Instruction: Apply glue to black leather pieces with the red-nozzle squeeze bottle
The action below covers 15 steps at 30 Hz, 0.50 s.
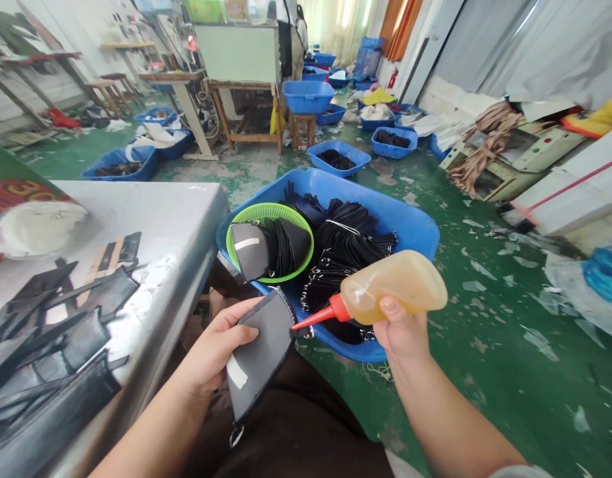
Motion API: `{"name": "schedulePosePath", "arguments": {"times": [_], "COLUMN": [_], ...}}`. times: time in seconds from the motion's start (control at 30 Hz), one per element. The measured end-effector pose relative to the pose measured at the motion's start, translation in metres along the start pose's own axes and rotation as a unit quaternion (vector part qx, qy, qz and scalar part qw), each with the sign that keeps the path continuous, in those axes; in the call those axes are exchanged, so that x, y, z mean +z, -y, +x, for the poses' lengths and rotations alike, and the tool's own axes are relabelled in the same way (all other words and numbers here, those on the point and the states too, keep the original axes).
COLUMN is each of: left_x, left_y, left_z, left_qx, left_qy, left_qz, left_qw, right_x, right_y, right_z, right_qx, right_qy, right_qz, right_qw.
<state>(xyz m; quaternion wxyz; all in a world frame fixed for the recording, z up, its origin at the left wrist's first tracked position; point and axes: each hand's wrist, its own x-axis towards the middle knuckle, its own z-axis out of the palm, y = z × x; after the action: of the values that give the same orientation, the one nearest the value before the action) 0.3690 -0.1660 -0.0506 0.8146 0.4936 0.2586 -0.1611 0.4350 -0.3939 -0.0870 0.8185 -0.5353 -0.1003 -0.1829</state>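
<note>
— Green floor [435, 398], worn and flecked with pale scraps; what stands on it?

— Right ahead, a big blue plastic tub [410, 226] heaped with black fabric pieces [350, 245]. A round green mesh basket [270, 214] sits inside it on the left, holding more thin black pieces, with a grey wedge-shaped piece leaning at its rim. Farther back, several smaller blue tubs [338, 156] hold dark material too.

— And the hands?

— The left hand [214, 352] is closed on a grey fan-shaped piece [261, 352], smooth and stiff-looking, with a white strip near its lower edge and a metal ring at the bottom tip. It is held above the lap, just before the big tub. The right hand [403, 332] grips a soft translucent squeeze bottle [393, 285] of amber liquid, tilted, its red nozzle touching the piece's right edge.

— To the left?

— A grey surface [156, 219] with flat black strips [52, 345] piled loosely.
</note>
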Motion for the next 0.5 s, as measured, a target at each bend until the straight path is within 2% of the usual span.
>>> {"name": "schedulePosePath", "arguments": {"times": [0.27, 0.43, 0.5], "left_x": [0.005, 0.005, 0.005], "left_y": [0.001, 0.002, 0.003], "left_z": [0.000, 0.000, 0.000], "left_qx": [0.013, 0.016, 0.017], "left_qy": [-0.047, -0.042, -0.035], "left_qz": [-0.017, -0.020, -0.023], "left_qw": [0.999, 0.999, 0.999], "right_x": [-0.008, -0.019, -0.023], "right_y": [-0.005, -0.012, -0.015], "right_z": [-0.012, -0.027, -0.031], "right_qx": [0.002, -0.010, -0.008], "right_qy": [-0.022, -0.035, -0.016], "right_qz": [-0.045, -0.065, -0.084], "right_qw": [0.999, 0.997, 0.996]}}
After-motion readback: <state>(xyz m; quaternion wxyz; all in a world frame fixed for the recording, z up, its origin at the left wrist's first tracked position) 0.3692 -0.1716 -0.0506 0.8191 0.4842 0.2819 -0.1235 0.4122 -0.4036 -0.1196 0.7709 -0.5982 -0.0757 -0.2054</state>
